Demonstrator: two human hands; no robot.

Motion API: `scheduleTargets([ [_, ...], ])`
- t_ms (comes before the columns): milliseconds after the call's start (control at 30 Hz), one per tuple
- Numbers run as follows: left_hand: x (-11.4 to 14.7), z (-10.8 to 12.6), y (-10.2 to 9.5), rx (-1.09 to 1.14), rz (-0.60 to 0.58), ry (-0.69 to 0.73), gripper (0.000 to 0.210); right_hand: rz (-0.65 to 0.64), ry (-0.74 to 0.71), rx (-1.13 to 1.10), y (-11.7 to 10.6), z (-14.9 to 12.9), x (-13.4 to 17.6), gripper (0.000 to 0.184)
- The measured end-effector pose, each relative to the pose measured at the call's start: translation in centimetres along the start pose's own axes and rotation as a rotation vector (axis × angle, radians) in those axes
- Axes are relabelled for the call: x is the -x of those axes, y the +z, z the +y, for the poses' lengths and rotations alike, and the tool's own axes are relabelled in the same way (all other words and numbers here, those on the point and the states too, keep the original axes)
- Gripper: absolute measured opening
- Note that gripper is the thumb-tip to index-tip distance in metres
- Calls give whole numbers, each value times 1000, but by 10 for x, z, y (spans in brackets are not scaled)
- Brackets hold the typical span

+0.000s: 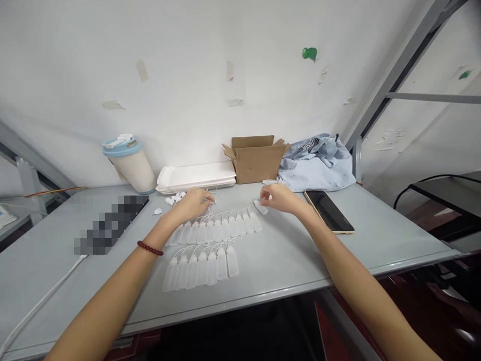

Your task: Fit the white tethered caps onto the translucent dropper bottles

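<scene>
Nearest the camera, two bare forearms: left forearm [108,301] angling up from the lower left of the frame, with a dark red bracelet [150,248] near the wrist; right forearm [364,286] angling up from the lower right. Under both, a pale grey bench [285,255], front edge crossing the lower part of the frame.

Just below centre, most of the work on show: two rows of flat whitish tags with pale strings at their upper ends. Near row [202,271] shorter, apparently seven tags, side by side and slightly overlapping; far row [220,228] longer, harder to count, its left end partly behind the left arm.

At the centre right, right hand [280,198] with fingers closed together, seemingly pinching a single tag [260,207] just beyond the right end of the far row. At the centre left, left hand [193,203] with fingers curled in near the strings; impossible to tell a grip on a thread from an empty curl.

As for progress, judging by the layout: two rows set out, near row apparently finished with, far row perhaps in hand, one tag under handling. Apparently left over: a small heap of white pieces [173,199] beside the left hand, plus one stray piece [158,211] to its left. Behind, a stack of white paper [195,176] and an open cardboard box [253,165], contents hidden, so no telling the full remainder.
</scene>
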State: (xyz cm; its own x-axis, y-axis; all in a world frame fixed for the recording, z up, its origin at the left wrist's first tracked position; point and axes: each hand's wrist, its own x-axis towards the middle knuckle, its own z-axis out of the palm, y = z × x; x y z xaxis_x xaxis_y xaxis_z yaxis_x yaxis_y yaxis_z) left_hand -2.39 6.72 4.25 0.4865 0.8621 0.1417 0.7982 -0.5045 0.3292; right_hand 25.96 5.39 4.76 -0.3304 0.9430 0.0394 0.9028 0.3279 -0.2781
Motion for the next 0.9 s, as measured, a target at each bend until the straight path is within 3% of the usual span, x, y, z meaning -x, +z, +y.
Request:
scheduleTargets([
  [267,6,-15,27,-109,100,133,37,-71,55,88,8,-6,-1,16],
  [467,10,-14,26,-101,127,125,39,-87,60,101,12,-6,-2,21],
  [667,17,0,22,-51,258,156,40,38,43,75,10,-18,2,22],
  [900,21,17,19,-75,350,275,40,214,-217,-116,29,-39,6,20],
])
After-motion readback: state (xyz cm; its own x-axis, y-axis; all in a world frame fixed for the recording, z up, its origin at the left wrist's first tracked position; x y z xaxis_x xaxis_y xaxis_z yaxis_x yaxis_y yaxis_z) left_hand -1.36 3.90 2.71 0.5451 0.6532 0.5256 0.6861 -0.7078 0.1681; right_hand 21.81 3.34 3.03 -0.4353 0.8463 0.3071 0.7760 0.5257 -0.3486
